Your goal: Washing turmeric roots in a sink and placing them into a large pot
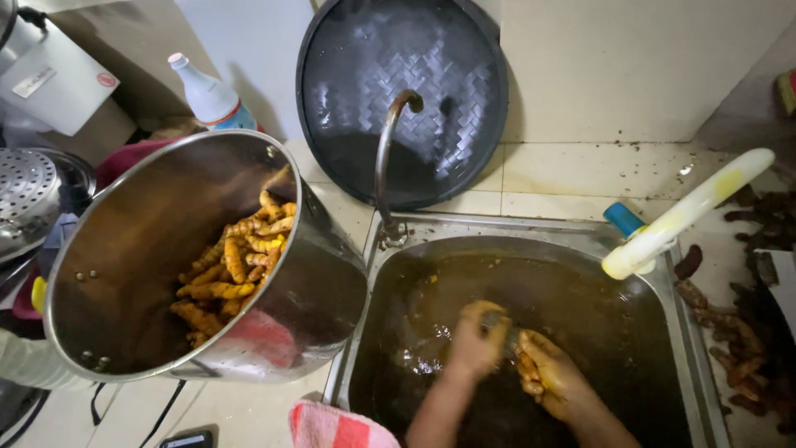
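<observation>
I am seeing a pale tiled desk [572,178] carrying everything | a steel sink [663,274] is sitting sunk into it, holding brown water | a round dark tray [402,99] is leaning against the wall behind the tap [385,158] | dark root pieces [738,332] are lying at the right | a red checked cloth [336,427] is lying at the front edge

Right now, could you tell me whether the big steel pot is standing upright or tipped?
Tipped. The steel pot leans with its mouth turned toward the camera, and the turmeric roots lie piled against its lower wall.
</observation>
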